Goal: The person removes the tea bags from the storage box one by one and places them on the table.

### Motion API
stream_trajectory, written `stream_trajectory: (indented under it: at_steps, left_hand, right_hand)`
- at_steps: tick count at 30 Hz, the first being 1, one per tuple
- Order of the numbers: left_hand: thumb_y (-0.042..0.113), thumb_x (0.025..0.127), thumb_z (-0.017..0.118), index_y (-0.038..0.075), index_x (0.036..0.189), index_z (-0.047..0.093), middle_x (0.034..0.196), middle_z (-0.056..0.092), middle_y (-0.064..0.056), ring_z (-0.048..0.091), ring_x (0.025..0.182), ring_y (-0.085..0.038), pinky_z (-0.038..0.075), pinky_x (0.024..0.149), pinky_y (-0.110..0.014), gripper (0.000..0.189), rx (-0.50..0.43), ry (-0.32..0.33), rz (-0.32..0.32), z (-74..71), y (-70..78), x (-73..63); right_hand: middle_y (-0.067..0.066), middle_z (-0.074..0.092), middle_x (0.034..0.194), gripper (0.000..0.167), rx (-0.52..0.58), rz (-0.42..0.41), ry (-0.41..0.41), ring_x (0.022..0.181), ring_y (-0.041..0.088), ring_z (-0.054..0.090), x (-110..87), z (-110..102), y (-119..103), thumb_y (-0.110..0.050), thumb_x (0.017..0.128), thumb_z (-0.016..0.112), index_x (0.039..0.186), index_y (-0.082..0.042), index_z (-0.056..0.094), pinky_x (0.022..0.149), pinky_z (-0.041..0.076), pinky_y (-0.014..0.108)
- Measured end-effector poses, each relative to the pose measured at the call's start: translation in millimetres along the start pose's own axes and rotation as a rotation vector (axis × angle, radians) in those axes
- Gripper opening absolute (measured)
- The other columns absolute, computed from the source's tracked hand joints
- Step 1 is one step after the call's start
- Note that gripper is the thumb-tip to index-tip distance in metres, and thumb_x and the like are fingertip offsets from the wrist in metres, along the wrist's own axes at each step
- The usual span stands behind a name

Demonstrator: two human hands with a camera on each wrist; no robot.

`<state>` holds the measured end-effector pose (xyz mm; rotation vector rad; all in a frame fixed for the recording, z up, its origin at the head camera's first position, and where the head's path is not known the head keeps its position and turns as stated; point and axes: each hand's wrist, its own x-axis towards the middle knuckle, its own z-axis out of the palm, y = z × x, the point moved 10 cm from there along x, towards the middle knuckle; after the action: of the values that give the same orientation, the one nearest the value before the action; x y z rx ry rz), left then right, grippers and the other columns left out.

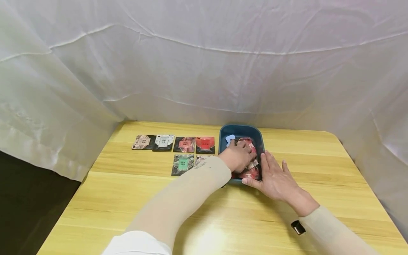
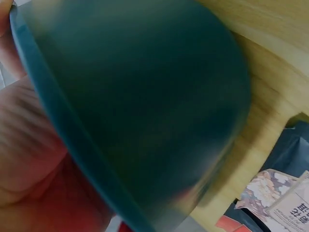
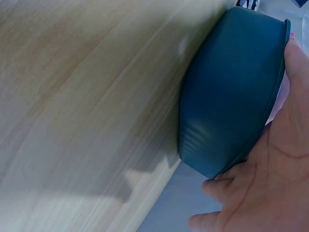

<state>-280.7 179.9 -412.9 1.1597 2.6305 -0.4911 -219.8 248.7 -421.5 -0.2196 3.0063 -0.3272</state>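
Bin (image 1: 240,129) sits near the far edge of the table (image 1: 306,159), well in from the right edge. Loose packets (image 1: 205,143) lie left of it, more inside. Left hand (image 1: 237,157) reaches down over the bin's left side; can't tell its grip. Right hand (image 1: 275,179) spread, nothing grasped, against bin's right side.

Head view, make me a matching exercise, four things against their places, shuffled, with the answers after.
Things:
1. left hand
2. right hand
3. green-labelled packet
4. red-labelled packet next to the bin

Places:
A. right end of the farther packet row
B. against the bin's right side
C. left end of the nearer packet row
D. partly inside the bin

Pairs: 1-D, 2-B, 3-C, 4-A
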Motion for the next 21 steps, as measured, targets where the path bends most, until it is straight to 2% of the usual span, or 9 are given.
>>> stream_trajectory:
  at_steps: [4,9,13,16,21]
  left_hand:
    - [0.035,0.108,0.058,0.03,0.166,0.033,0.17,0.036,0.001,0.028,0.159,-0.021,0.035,0.125,-0.046,0.064,-0.003,0.018,-0.021,2.5,-3.8,3.6]
    - [0.034,0.104,0.064,0.021,0.164,0.036,0.166,0.04,-0.001,0.036,0.154,-0.02,0.042,0.12,-0.036,0.067,-0.041,0.035,-0.058,2.6,-9.9,8.4]
    - [0.037,0.093,0.079,0.019,0.161,0.04,0.164,0.041,-0.004,0.04,0.149,-0.023,0.042,0.121,-0.037,0.08,-0.053,0.069,-0.077,-1.4,-14.1,9.2]
    - [0.047,0.086,0.085,0.017,0.16,0.042,0.162,0.041,-0.006,0.04,0.145,-0.024,0.042,0.12,-0.037,0.091,-0.068,0.087,-0.084,-3.6,-16.9,8.5]
    - [0.072,0.08,0.08,0.014,0.157,0.046,0.155,0.045,-0.008,0.044,0.136,-0.024,0.048,0.113,-0.034,0.102,-0.07,0.084,-0.097,-1.4,-21.8,7.2]
  right_hand:
    - [0.034,0.011,0.171,0.131,0.002,0.003,-0.002,0.159,0.05,0.015,0.6,0.6,-0.5,-0.09,0.089,0.045,0.162,0.014,0.013,0.121,0.008,0.078]
    - [0.035,0.011,0.171,0.13,0.004,0.004,-0.004,0.159,0.051,0.015,0.9,1.0,-1.2,-0.089,0.089,0.046,0.163,0.013,0.013,0.121,0.008,0.079]
    - [0.035,0.011,0.171,0.133,0.005,0.005,-0.004,0.159,0.05,0.015,1.2,1.3,-1.2,-0.092,0.088,0.042,0.163,0.013,0.013,0.12,0.008,0.079]
    - [0.035,0.011,0.171,0.133,0.0,0.005,-0.007,0.159,0.051,0.015,1.1,1.7,-0.8,-0.093,0.087,0.041,0.162,0.014,0.013,0.121,0.008,0.078]
    - [0.037,0.011,0.17,0.133,-0.014,-0.006,-0.004,0.158,0.053,0.015,1.2,0.4,-1.7,-0.092,0.088,0.041,0.162,0.015,0.014,0.124,0.01,0.074]
